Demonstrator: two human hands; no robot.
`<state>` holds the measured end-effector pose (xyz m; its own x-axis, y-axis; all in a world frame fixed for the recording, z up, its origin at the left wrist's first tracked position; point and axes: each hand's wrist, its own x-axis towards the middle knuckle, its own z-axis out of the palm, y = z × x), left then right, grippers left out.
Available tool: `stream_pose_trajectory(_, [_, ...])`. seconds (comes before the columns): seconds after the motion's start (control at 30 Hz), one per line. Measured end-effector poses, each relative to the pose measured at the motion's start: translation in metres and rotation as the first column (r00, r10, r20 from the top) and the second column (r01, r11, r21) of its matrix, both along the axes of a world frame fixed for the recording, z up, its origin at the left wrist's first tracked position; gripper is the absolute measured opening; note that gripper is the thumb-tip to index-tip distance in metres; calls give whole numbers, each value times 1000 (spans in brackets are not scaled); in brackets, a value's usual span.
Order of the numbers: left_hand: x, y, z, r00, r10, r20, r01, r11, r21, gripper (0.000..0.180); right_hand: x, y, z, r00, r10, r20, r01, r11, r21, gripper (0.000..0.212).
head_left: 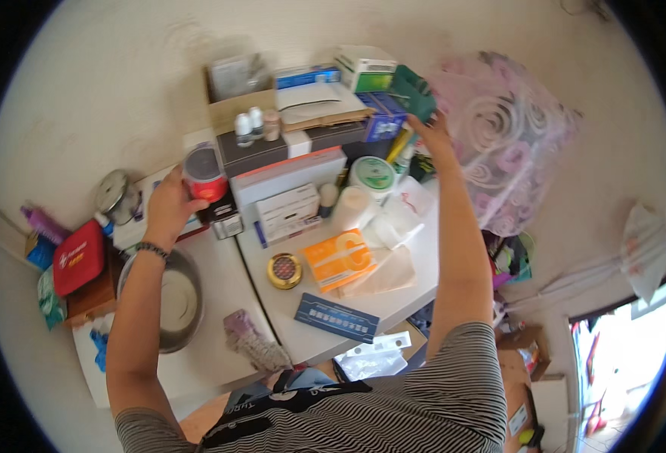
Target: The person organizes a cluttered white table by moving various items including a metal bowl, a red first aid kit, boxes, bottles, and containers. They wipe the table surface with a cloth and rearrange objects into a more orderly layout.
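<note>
My left hand (169, 205) reaches to the back left and is closed round the side of a red jar with a dark lid (205, 175). A dark box (225, 217) stands just below that jar. On the far right, my right hand (432, 134) grips the lower edge of a dark green packet (412, 93), whose exact kind I cannot make out. Beside it is a blue box (383, 117), next to a white and green carton (365, 69). Small bottles (250, 126) stand on a long black box (261, 156) between my hands.
A metal basin (176, 302) and a grey cloth (254, 341) lie at left. Nearer the middle are an orange packet (339, 259), a round gold compact (284, 270), a blue flat box (336, 318) and a white tub (373, 176). A pink patterned plastic sheet (499, 136) hangs at right.
</note>
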<state>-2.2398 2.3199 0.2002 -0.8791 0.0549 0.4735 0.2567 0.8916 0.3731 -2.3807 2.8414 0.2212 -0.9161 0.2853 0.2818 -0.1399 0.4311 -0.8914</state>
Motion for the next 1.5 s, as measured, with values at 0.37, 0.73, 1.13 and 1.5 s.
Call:
stream_pose_trajectory(0.37, [2, -13, 2, 988, -51, 149, 27, 986, 164, 73, 50, 6, -37, 984, -110, -140, 145, 953, 267, 92])
stream_pose_trajectory(0.73, [0, 11, 16, 988, -13, 154, -14, 986, 167, 72, 141, -23, -46, 927, 2, -376, 128, 939, 319, 70])
stream_pose_trajectory(1.13, [17, 15, 8, 995, 19, 95, -34, 986, 164, 92, 299, -225, -7, 893, 365, -265, -216, 862, 459, 38])
stream_pose_trajectory(1.5, [31, 18, -12, 984, 159, 86, -154, 986, -58, 125, 299, -246, -54, 940, 339, 29, -252, 636, 730, 64])
